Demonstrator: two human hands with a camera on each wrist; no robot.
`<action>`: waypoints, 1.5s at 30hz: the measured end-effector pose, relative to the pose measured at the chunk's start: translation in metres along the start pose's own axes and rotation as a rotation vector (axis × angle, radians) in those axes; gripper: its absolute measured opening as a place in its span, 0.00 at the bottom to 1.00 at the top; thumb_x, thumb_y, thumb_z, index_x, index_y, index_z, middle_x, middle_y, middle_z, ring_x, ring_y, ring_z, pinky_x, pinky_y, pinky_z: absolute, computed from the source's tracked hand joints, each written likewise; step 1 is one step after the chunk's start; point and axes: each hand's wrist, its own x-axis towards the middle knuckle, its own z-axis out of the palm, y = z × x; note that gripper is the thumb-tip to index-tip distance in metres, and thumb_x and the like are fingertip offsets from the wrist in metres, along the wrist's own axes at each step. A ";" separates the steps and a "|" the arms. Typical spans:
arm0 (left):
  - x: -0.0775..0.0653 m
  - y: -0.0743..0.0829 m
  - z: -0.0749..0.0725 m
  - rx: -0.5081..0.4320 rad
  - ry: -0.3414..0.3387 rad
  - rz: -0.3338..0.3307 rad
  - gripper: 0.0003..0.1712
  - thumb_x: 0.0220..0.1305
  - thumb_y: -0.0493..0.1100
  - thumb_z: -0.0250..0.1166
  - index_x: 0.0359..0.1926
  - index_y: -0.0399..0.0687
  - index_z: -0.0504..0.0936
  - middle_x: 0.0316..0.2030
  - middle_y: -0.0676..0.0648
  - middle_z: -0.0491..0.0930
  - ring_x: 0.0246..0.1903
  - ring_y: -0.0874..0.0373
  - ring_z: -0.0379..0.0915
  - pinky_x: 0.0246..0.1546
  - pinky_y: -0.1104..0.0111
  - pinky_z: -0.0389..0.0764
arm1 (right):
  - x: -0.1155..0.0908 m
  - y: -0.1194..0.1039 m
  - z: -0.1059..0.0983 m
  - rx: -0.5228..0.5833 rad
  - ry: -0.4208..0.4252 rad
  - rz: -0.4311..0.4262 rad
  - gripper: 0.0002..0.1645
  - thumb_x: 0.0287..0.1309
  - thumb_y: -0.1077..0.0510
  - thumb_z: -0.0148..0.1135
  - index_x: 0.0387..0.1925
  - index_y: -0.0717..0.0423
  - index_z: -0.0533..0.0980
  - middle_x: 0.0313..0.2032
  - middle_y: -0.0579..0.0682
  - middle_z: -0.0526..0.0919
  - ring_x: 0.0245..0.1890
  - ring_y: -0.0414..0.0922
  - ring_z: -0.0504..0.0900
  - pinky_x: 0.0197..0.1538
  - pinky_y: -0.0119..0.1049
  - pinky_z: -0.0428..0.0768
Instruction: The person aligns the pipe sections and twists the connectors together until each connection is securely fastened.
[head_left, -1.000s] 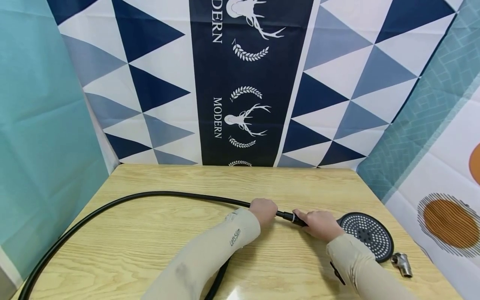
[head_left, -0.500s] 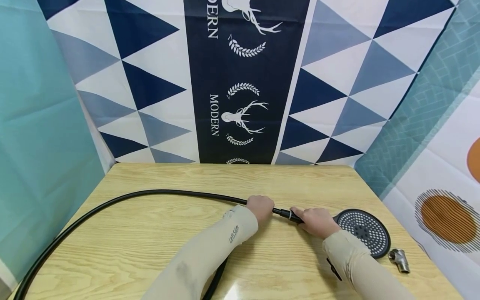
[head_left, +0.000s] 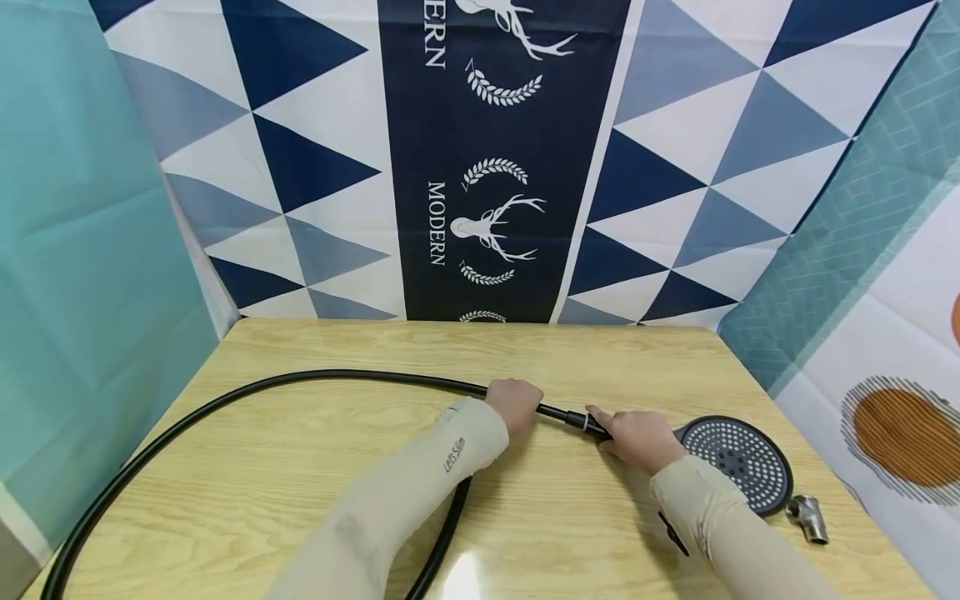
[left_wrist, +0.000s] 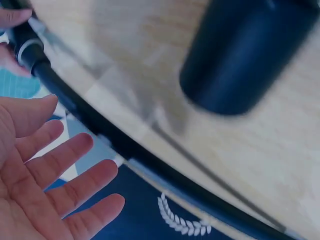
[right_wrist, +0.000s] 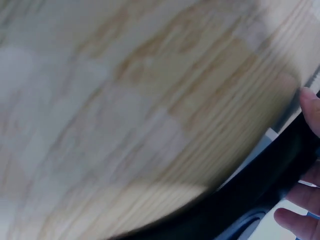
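My right hand [head_left: 641,440] grips the handle of a black shower head [head_left: 733,465], thumb along one side and fingers on the other. The perforated round face lies upward to the right of the wrist. A black shower hose [head_left: 360,375] meets the handle end at a collar with a pale ring [head_left: 587,422]. Over the hose, left of this joint, is my left hand [head_left: 513,403]. In the left wrist view, the left hand's fingers [left_wrist: 80,180] are spread and loosely bent, with the hose passing beyond their tips. The right wrist view shows the dark handle [right_wrist: 270,180] between thumb and fingers.
A small metal tee fitting [head_left: 808,518] lies right of the shower head. The hose arcs across the wooden table [head_left: 315,500] to the front left; another stretch runs beneath my left forearm. A blurred dark cylinder [left_wrist: 245,55] is close to the left wrist camera. Patterned cloths surround the table.
My left hand has shifted slightly left along the hose, so more hose shows between the hands. The right hand keeps its grip. The head view has shifted slightly.
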 end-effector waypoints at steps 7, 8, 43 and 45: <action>-0.012 -0.033 -0.014 -0.145 0.019 -0.055 0.19 0.64 0.35 0.61 0.55 0.55 0.80 0.45 0.53 0.83 0.30 0.62 0.75 0.24 0.64 0.78 | -0.002 0.008 -0.006 -0.001 0.031 0.028 0.34 0.56 0.44 0.66 0.61 0.55 0.73 0.21 0.51 0.78 0.17 0.44 0.75 0.16 0.38 0.69; -0.014 -0.037 -0.016 -0.180 0.019 -0.067 0.20 0.65 0.37 0.61 0.57 0.55 0.79 0.47 0.53 0.82 0.33 0.61 0.76 0.25 0.64 0.78 | -0.003 0.009 -0.007 0.003 0.046 0.030 0.34 0.56 0.44 0.66 0.61 0.55 0.73 0.21 0.51 0.78 0.18 0.46 0.76 0.16 0.39 0.70; -0.118 -0.095 0.036 -1.171 -0.183 -0.238 0.22 0.70 0.44 0.56 0.56 0.30 0.73 0.29 0.44 0.81 0.20 0.57 0.74 0.26 0.65 0.81 | -0.159 0.076 0.003 0.434 0.276 0.531 0.54 0.64 0.46 0.60 0.73 0.65 0.38 0.50 0.79 0.70 0.40 0.74 0.75 0.34 0.64 0.71; -0.120 -0.089 0.035 -1.198 -0.232 -0.253 0.20 0.71 0.44 0.56 0.53 0.30 0.74 0.28 0.42 0.80 0.20 0.57 0.74 0.24 0.65 0.81 | -0.167 0.080 0.002 0.440 0.265 0.608 0.54 0.65 0.47 0.59 0.73 0.65 0.35 0.52 0.80 0.68 0.40 0.73 0.75 0.32 0.63 0.72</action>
